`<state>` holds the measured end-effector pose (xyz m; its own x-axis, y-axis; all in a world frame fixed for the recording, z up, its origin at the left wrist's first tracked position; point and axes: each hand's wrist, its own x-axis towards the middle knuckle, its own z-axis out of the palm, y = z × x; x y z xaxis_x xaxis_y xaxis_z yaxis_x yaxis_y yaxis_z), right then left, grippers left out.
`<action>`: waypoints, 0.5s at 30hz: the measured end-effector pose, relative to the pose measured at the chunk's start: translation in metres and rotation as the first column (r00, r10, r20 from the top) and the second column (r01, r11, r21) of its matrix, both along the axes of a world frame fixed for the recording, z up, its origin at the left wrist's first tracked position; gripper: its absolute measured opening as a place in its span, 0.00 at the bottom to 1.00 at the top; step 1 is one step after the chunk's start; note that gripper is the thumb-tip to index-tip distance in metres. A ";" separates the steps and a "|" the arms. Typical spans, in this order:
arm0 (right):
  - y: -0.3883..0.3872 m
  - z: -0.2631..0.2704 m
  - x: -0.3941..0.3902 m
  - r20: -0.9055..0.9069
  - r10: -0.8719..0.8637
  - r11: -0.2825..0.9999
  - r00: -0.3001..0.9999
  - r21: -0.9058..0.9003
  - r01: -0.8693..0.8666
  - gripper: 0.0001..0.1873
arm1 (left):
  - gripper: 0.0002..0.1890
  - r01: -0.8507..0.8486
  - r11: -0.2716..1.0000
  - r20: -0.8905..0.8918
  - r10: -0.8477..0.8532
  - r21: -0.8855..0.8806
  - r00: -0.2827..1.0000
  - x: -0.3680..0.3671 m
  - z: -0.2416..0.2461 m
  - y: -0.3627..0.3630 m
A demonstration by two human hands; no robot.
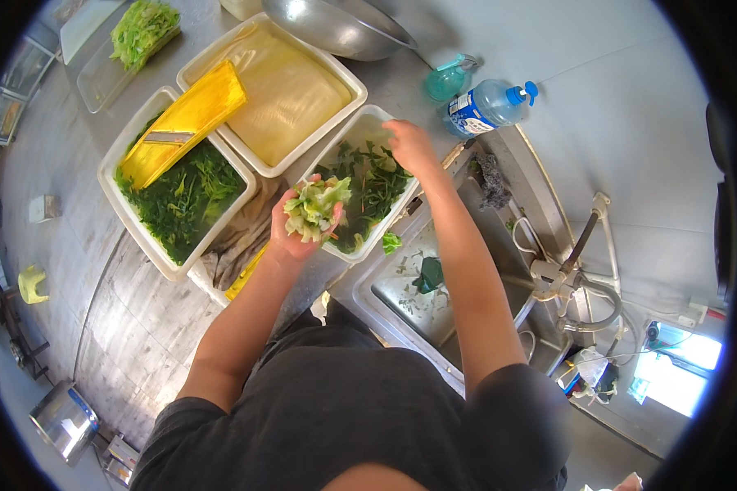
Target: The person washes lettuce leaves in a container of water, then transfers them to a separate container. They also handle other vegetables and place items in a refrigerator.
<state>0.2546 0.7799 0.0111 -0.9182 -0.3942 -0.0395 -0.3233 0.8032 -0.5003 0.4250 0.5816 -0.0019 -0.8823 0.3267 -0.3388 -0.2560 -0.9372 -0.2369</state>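
Note:
My left hand (298, 227) is cupped around a clump of wet, pale green leaves (319, 208) at the near left edge of a white plastic tub (373, 242). Dark green leaves (368, 184) float in water in that tub. Over its far right rim is my right hand (410, 146), fingers bent; whether it pinches anything I cannot tell. Left of them, a second white tub (175, 270) is full of dark green leaves in water, with a yellow slicer (190, 123) lying across it. A larger white tub (270, 166) behind holds cloudy yellowish liquid.
A metal sink (405, 294) with leaf scraps lies to the right, its faucet (553, 279) beyond. A pump bottle (488, 107) and green spray bottle (448, 80) stand near the wall. A steel bowl (344, 27) and clear container of shredded leaves (107, 77) are farther back.

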 end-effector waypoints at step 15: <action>-0.014 0.026 -0.028 0.172 0.173 0.985 0.970 -0.011 -0.173 0.09 | 0.17 -0.008 0.996 0.042 0.012 -0.089 0.999 0.001 0.010 -0.020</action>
